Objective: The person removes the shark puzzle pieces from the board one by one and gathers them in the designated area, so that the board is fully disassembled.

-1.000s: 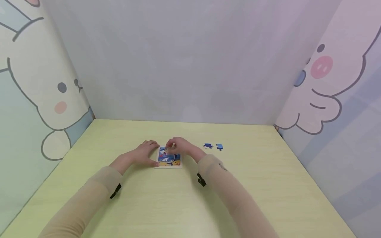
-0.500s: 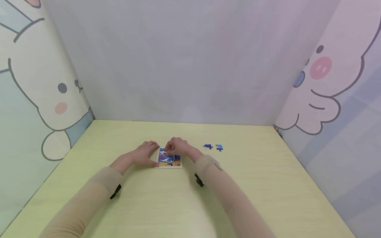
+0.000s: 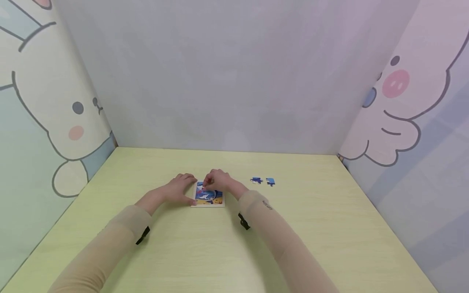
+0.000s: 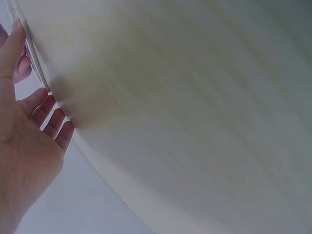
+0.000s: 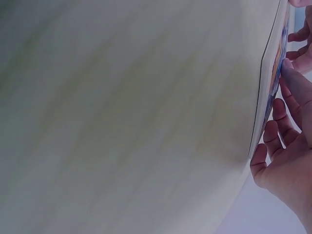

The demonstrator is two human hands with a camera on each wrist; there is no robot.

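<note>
A small jigsaw puzzle (image 3: 208, 197) with a blue sea picture lies in a pale frame (image 3: 210, 206) on the table. My left hand (image 3: 177, 189) spans the frame's left side, thumb at the near corner and fingers at the far one. Over the upper part of the picture, my right hand (image 3: 220, 181) pinches a puzzle piece down against the board; the fingers mostly hide this piece. In the right wrist view, the thumb (image 5: 297, 80) touches the picture, with the other fingers bent near the frame's edge. The left wrist view shows the left fingertips (image 4: 68, 129) at the table surface.
Two loose blue puzzle pieces lie right of the frame, one dark (image 3: 256, 180) and one lighter (image 3: 270, 181). The pale yellow table (image 3: 220, 252) ends at a grey backdrop (image 3: 227, 81). Side panels with cartoon animals stand at left and right.
My right hand has shifted slightly left and toward me over the picture, its fingers staying together. The left hand and the two loose pieces have stayed in place.
</note>
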